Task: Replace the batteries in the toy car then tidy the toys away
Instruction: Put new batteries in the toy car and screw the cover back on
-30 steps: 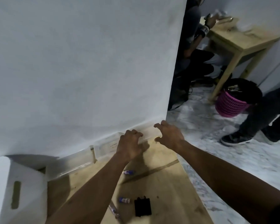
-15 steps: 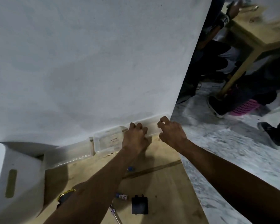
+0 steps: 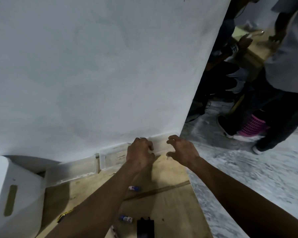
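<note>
Battery (image 3: 134,188) lies on table (image 3: 170,212), apart, wrist-side of left hand (image 3: 139,155).

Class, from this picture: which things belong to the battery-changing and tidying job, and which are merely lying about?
Belong to the job: far battery, near battery, black cover, all on the wooden table; clear box at the left hand; right hand beside it; white bin, probably for toys.

Just lying about: pink basket and a dark shoe, both on the floor.

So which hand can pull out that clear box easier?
Probably left: the left hand curls over the clear box rim, while the right hand hovers beside it, holding nothing.
</note>
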Demonstrator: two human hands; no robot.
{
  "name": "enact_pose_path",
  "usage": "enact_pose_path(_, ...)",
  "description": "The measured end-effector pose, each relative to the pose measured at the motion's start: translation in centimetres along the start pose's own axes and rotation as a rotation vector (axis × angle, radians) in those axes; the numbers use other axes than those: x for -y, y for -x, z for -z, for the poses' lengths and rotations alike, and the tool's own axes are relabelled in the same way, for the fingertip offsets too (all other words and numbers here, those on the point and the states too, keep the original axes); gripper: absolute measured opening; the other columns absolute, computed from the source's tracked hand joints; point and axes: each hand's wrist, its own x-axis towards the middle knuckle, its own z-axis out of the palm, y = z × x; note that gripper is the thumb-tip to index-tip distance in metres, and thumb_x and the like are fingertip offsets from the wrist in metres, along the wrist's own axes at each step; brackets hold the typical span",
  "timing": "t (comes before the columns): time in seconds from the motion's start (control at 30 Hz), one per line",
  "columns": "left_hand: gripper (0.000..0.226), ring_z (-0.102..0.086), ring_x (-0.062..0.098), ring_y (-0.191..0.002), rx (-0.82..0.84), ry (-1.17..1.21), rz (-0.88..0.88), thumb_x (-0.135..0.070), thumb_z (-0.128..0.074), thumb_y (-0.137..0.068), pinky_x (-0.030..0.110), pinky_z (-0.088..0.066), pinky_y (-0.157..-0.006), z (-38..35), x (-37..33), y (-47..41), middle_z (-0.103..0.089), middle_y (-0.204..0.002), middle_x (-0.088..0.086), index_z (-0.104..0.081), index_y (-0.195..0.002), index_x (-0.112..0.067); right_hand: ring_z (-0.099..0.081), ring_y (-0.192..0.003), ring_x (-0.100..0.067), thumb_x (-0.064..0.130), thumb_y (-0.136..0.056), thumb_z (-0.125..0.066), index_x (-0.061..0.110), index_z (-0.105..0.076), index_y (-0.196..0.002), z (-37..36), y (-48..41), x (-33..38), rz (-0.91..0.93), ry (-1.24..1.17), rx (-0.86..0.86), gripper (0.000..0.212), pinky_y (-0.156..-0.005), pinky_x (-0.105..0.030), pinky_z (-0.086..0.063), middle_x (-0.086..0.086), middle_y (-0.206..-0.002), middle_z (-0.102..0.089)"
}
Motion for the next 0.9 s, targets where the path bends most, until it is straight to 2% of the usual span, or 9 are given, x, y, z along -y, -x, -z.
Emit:
enact_pose_path(0.07,0.011,-0.059,0.014,-0.097,-0.019,0.073,0.038,-0.031,-0.077,-0.073,0.026,-0.038,-0.072,0.3,0.1,0.0,-0.067,-0.102,-0.010,-0.071,-0.083,-0.032,-0.060,-0.114,-0.017,0.048,-0.083,-0.073,0.026,-0.058,-0.134,0.7,0.5,-0.5,-0.023,-0.210,-0.061,0.058,-0.092,-0.029,-0.050,0.011,-0.143,-0.049)
enact_pose_path(0.1,0.010,-0.058,0.013,-0.095,-0.027,0.103,0.050,-0.031,-0.077,-0.074,0.026,-0.037,-0.071,0.4,0.1,-0.1,-0.066,-0.100,-0.011,-0.069,-0.079,-0.034,-0.061,-0.107,-0.011,0.047,-0.080,-0.076,0.026,-0.064,-0.126,0.9,1.0,-0.4,-0.078,-0.395,-0.182,0.052,-0.086,-0.023,-0.049,0.012,-0.131,-0.057)
enact_pose_path(0.17,0.012,-0.058,0.011,-0.092,-0.052,0.192,0.068,-0.030,-0.076,-0.076,0.026,-0.039,-0.070,0.7,0.1,-0.3,-0.066,-0.096,-0.013,-0.065,-0.077,-0.035,-0.063,-0.085,-0.005,0.045,-0.079,-0.079,0.024,-0.073,-0.097,1.1,1.8,0.2,-0.297,-0.784,-0.499,0.029,-0.071,-0.018,-0.047,0.012,-0.099,-0.069)
enact_pose_path(0.23,0.010,-0.062,0.011,-0.089,-0.109,0.308,0.077,-0.026,-0.076,-0.078,0.026,-0.047,-0.071,1.1,0.0,-0.5,-0.067,-0.092,-0.015,-0.068,-0.081,-0.032,-0.059,-0.060,-0.010,0.040,-0.084,-0.075,0.015,-0.070,-0.082,1.1,2.2,1.1,-0.591,-1.138,-0.595,0.026,-0.059,-0.025,-0.043,0.004,-0.074,-0.067)
enact_pose_path(0.33,0.012,-0.065,0.011,-0.093,-0.191,0.420,0.070,-0.018,-0.075,-0.083,0.026,-0.053,-0.084,1.5,-0.1,-0.9,-0.072,-0.099,-0.009,-0.074,-0.093,-0.023,-0.045,-0.045,-0.016,0.023,-0.089,-0.071,0.005,-0.067,-0.090,0.6,2.1,2.2,-0.930,-1.663,-0.141,0.019,-0.044,-0.023,-0.039,-0.007,-0.078,-0.064)
enact_pose_path(0.4,0.013,-0.067,0.012,-0.096,-0.218,0.445,0.051,-0.015,-0.074,-0.085,0.026,-0.052,-0.090,1.7,-0.1,-1.2,-0.074,-0.102,-0.005,-0.075,-0.097,-0.019,-0.051,-0.051,-0.019,0.009,-0.087,-0.065,0.003,-0.063,-0.097,0.4,1.7,3.0,-0.939,-1.852,0.071,0.011,-0.047,-0.025,-0.048,-0.011,-0.083,-0.063)
enact_pose_path(0.57,0.011,-0.069,0.013,-0.099,-0.203,0.479,0.076,-0.017,-0.074,-0.084,0.030,-0.053,-0.093,1.8,-0.1,-1.5,-0.075,-0.101,-0.006,-0.076,-0.095,-0.019,-0.064,-0.081,-0.031,-0.016,-0.084,-0.052,-0.001,-0.061,-0.109,0.8,-0.2,5.0,-0.779,-1.876,0.029,0.030,-0.069,-0.041,-0.060,-0.016,-0.087,-0.062)
enact_pose_path(0.7,0.007,-0.070,0.012,-0.093,-0.198,0.492,0.099,-0.019,-0.075,-0.083,0.029,-0.054,-0.089,1.8,-0.1,-1.6,-0.075,-0.092,-0.010,-0.072,-0.085,-0.026,-0.065,-0.070,-0.029,-0.016,-0.085,-0.052,0.000,-0.063,-0.103,1.0,-1.9,5.7,-0.815,-1.788,-0.073,0.026,-0.076,-0.047,-0.061,-0.015,-0.077,-0.061)
enact_pose_path(0.9,0.015,-0.069,0.012,-0.091,-0.193,0.529,0.121,-0.017,-0.075,-0.083,0.031,-0.055,-0.088,1.9,0.0,-1.5,-0.075,-0.090,-0.010,-0.069,-0.079,-0.030,-0.065,-0.083,-0.032,-0.010,-0.090,-0.053,0.002,-0.064,-0.107,1.5,-3.0,5.9,-0.888,-1.742,-0.129,0.024,-0.059,-0.038,-0.058,-0.017,-0.097,-0.061)
